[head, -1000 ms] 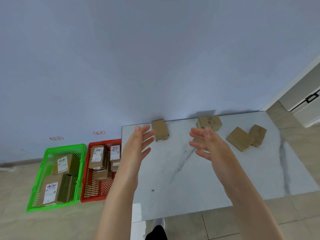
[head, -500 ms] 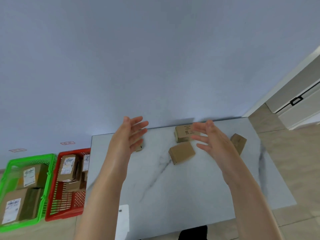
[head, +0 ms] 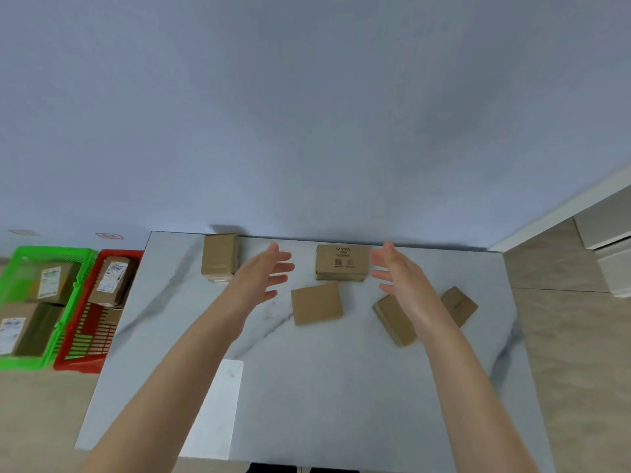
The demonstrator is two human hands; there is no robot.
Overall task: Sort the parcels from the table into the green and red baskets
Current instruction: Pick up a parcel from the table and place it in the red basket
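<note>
Both hands empty. Your left hand (head: pixel 264 274) and right hand (head: pixel 403 278) are spread wide, fingers straight, palms facing each other, hovering over the far half of the table (head: pixel 341 387). As far as I can tell, neither touches anything.

The printed parcel (head: pixel 342 262) sits between the palms, near the back edge. That stance reads as a line-up for a two-handed squeeze on it (my guess, not a fact).

Five parcels are still on the table:
- printed parcel, back centre
- upright parcel (head: pixel 219 256), back left, just beside your left hand
- flat parcel (head: pixel 317 303), nearer you, between the forearms
- angled parcel (head: pixel 392 319), partly under your right wrist
- small parcel (head: pixel 459 305), far right

No shipping label shows on any of them, so the sort key is probably face-down. Expect to flip before choosing a basket.

The green basket (head: pixel 73 295) and red basket (head: pixel 117 253) stand on the floor left of the table, red just beside the table edge, green beyond it. Both already hold labelled parcels, so you're partway through the sort.

Watch the angled parcel when lowering the right arm, as it could get nudged.
</note>
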